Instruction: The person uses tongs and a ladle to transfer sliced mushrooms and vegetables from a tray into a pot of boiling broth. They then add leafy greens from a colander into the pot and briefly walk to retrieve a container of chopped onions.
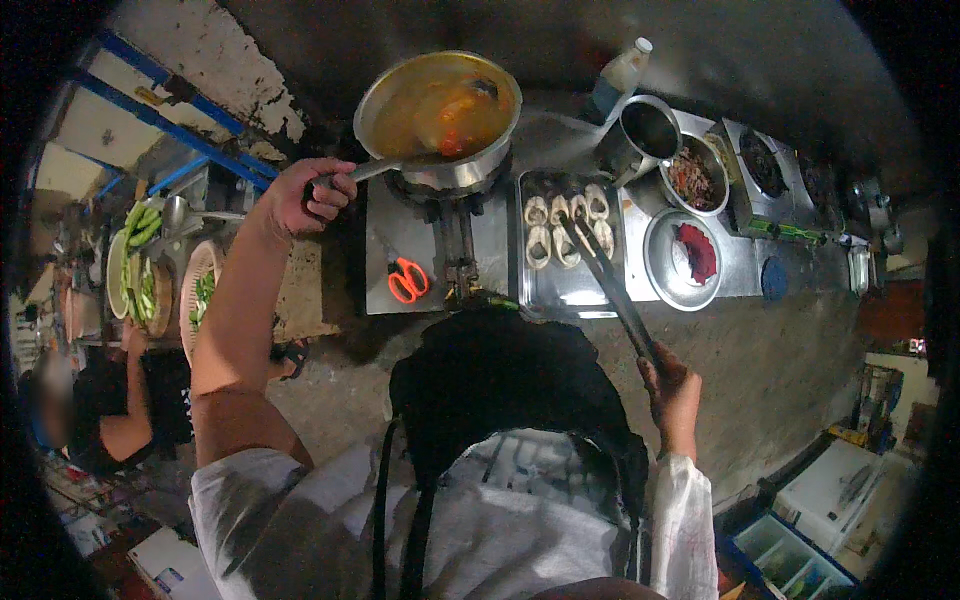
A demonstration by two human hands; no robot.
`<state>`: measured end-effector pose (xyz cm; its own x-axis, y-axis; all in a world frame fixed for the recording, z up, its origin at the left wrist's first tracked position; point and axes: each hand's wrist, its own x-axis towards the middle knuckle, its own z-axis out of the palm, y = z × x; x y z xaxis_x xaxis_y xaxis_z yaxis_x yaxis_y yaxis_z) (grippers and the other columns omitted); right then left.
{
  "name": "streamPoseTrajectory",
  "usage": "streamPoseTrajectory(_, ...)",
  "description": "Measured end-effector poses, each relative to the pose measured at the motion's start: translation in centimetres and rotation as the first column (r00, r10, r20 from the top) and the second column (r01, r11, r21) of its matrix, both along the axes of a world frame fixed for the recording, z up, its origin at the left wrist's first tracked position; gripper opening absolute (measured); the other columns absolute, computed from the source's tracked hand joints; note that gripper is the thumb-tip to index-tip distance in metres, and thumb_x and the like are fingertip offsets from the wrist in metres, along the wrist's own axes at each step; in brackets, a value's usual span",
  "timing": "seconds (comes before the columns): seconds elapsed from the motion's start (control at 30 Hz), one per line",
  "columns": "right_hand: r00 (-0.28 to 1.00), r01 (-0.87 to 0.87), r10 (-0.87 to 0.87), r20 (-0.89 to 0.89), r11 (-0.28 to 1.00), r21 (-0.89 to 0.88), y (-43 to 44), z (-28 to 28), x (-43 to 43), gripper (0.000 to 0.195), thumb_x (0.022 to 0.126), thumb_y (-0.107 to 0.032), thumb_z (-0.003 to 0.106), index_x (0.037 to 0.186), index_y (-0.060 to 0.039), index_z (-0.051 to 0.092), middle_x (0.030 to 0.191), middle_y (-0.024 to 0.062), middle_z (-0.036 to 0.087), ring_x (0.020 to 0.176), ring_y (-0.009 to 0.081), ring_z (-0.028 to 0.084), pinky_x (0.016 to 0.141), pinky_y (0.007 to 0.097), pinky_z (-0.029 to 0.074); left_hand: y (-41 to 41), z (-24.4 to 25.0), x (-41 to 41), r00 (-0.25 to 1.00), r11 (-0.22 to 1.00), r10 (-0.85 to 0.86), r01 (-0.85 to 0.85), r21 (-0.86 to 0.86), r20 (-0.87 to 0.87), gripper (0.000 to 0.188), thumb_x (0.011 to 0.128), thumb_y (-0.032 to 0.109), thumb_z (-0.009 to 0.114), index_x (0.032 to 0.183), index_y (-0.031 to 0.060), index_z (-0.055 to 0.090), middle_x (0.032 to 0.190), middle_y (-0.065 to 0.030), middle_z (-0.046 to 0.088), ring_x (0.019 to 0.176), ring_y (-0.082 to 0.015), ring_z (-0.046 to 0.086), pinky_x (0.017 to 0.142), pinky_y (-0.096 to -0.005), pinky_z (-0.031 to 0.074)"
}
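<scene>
My left hand (319, 193) grips the handle of a metal ladle (375, 166), whose bowl end dips into a metal pot (442, 174) of orange-brown soup (420, 112). The pot sits on a gas burner. In my right hand (673, 397) is a pair of dark kitchen tongs (611, 281). The tips of the tongs reach among several pale fish steaks (538, 246) in two rows on a rectangular metal tray (570, 296). From here I cannot tell whether the tongs pinch a piece.
Orange-handled scissors (408, 280) lie left of the burner. Right of the tray stand a metal bowl (660, 277) with something red, a bowl of chopped meat-like food (694, 176), a metal pitcher (651, 131) and a bottle (621, 75). At left, another person (112, 405) reaches toward green vegetables (139, 255).
</scene>
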<state>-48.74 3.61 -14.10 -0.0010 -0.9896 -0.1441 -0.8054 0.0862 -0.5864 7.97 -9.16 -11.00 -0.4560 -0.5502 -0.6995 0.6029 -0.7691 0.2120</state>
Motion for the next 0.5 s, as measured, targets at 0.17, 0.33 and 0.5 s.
streamPoseTrajectory(0.17,0.967,0.061,-0.063,0.246,0.998,0.018,-1.9,3.2,2.0,0.035,0.086,-0.015,0.069,0.114,0.0053,0.062,0.096,0.0209,0.069,0.091,0.0223,0.069,0.08,0.0308,0.051,1.6,-0.4,-1.4,0.987,0.991,0.125,-0.128,-0.03,-0.102,0.021,0.097,0.023,0.047,0.085,0.0059,0.044,0.07,0.0013,0.045,0.044,-0.0056,0.038,0.033,-0.0188,0.032)
streamPoseTrajectory(0.33,0.981,-0.058,0.066,0.185,0.997,-0.046,-4.0,5.1,4.2,0.033,0.085,-0.012,0.07,0.113,0.0046,0.063,0.095,0.0175,0.07,0.087,0.0158,0.066,0.079,0.0293,0.051,1.1,1.0,-2.2,0.983,0.984,0.175,-0.174,0.028,-0.06,0.032,0.097,0.022,0.046,0.112,-0.0063,0.045,0.07,0.0016,0.046,0.044,-0.0027,0.038,0.033,-0.0166,0.032)
streamPoseTrajectory(0.5,0.976,-0.154,0.163,0.144,0.986,-0.07,-4.6,6.1,6.1,0.035,0.083,-0.017,0.072,0.112,0.0016,0.064,0.093,0.0193,0.069,0.082,0.0207,0.068,0.075,0.0303,0.051,-0.3,2.8,-1.3,0.997,0.997,0.029,-0.025,0.072,-0.065,0.037,0.091,0.015,0.053,0.112,-0.0127,0.042,0.07,-0.001,0.051,0.046,-0.0032,0.043,0.033,-0.016,0.034)
